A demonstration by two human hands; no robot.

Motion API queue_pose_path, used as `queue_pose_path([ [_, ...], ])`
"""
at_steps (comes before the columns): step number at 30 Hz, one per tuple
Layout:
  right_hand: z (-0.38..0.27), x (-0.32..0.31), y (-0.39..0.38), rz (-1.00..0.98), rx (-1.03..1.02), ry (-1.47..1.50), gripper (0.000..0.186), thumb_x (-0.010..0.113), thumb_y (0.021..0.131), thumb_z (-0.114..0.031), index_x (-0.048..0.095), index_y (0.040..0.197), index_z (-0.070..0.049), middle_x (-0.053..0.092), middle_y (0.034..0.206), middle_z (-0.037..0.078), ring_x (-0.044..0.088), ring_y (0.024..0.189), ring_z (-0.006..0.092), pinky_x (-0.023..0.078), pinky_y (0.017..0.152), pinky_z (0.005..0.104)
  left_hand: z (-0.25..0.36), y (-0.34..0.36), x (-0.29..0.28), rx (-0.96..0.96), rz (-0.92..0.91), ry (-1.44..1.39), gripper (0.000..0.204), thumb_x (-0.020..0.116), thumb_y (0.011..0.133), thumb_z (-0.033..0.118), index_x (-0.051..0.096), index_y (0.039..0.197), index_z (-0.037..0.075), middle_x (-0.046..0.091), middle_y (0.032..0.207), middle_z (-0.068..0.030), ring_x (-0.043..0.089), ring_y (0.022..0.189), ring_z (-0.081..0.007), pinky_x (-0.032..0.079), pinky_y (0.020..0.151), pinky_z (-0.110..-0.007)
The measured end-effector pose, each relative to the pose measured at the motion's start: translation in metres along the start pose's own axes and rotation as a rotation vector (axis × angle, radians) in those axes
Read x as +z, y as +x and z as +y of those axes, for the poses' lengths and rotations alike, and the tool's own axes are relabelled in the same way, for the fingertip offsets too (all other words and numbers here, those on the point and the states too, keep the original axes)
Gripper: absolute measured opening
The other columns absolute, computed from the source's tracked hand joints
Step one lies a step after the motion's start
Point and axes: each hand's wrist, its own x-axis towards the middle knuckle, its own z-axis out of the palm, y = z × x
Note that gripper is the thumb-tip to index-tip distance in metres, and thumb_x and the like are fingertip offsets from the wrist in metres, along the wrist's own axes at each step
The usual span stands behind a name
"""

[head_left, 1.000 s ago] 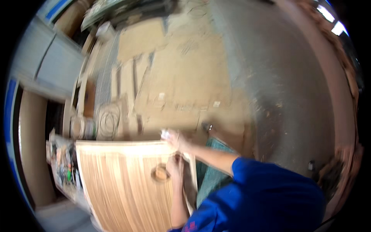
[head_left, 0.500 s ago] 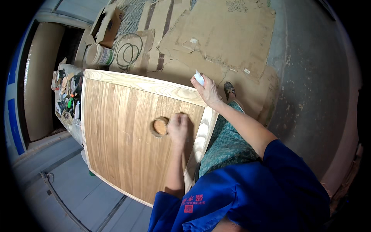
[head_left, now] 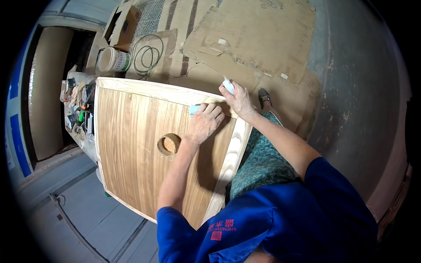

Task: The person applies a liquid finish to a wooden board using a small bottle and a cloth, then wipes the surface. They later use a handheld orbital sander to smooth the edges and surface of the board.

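Observation:
A framed wooden panel with brown boards and a pale rim lies before me. My left hand presses on its far edge, with the fingers closed over a light blue block, perhaps a sanding pad; most of it is hidden under the hand. At the far right corner, my right hand grips a small white squeeze bottle with a pointed nozzle, tilted upward. A round brown container with orange-tan contents sits on the boards, left of my left forearm and touched by neither hand.
A cluttered side surface with scraps and small tools adjoins the panel's left side. Beyond it are a white bucket, a cardboard box and a coiled hose. Cardboard sheets cover the floor behind the panel.
My left hand has moved away from beside the round container to the panel's far edge, and the blue block now shows. The container sits farther left. My right hand still holds the bottle near the corner.

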Motion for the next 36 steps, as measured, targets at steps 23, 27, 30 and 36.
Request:
queue_pose_path([
  [23,0.000,-0.003,0.006,-0.033,0.072,0.010,0.039,0.069,0.096,-0.040,0.070,0.107,-0.003,0.073,0.095,0.022,0.070,0.094,0.0423,0.054,0.084,0.0479,0.096,-0.003,0.027,-0.760,0.283,-0.620,0.008,0.071,0.091,0.012,0.067,0.091,0.005,0.066,0.085,-0.0147,0.066,0.083,-0.0368,0.052,0.074,-0.047],
  [27,-0.004,-0.007,0.002,-0.051,0.034,0.049,0.042,0.069,0.095,-0.042,0.069,0.107,-0.002,0.073,0.095,0.022,0.070,0.092,0.0413,0.055,0.084,0.0478,0.133,-0.020,0.037,-0.868,0.255,-0.430,0.007,0.070,0.088,0.010,0.064,0.084,0.009,0.064,0.082,-0.0111,0.066,0.078,-0.0325,0.053,0.067,-0.046],
  [30,-0.007,-0.009,0.001,-0.045,0.083,0.014,0.039,0.068,0.096,-0.040,0.070,0.107,-0.003,0.074,0.095,0.020,0.070,0.091,0.0403,0.055,0.083,0.0473,0.143,-0.033,0.037,-0.774,0.273,-0.283,0.009,0.071,0.087,0.009,0.062,0.085,0.009,0.061,0.080,-0.0095,0.064,0.075,-0.0297,0.054,0.066,-0.044],
  [36,-0.003,-0.008,-0.002,-0.042,0.053,0.051,0.040,0.068,0.096,-0.039,0.069,0.108,-0.001,0.073,0.094,0.021,0.070,0.090,0.0410,0.054,0.083,0.0472,0.137,-0.022,0.048,-0.795,0.300,-0.397,0.007,0.071,0.088,0.009,0.064,0.088,0.007,0.063,0.085,-0.0119,0.065,0.080,-0.0327,0.053,0.069,-0.044],
])
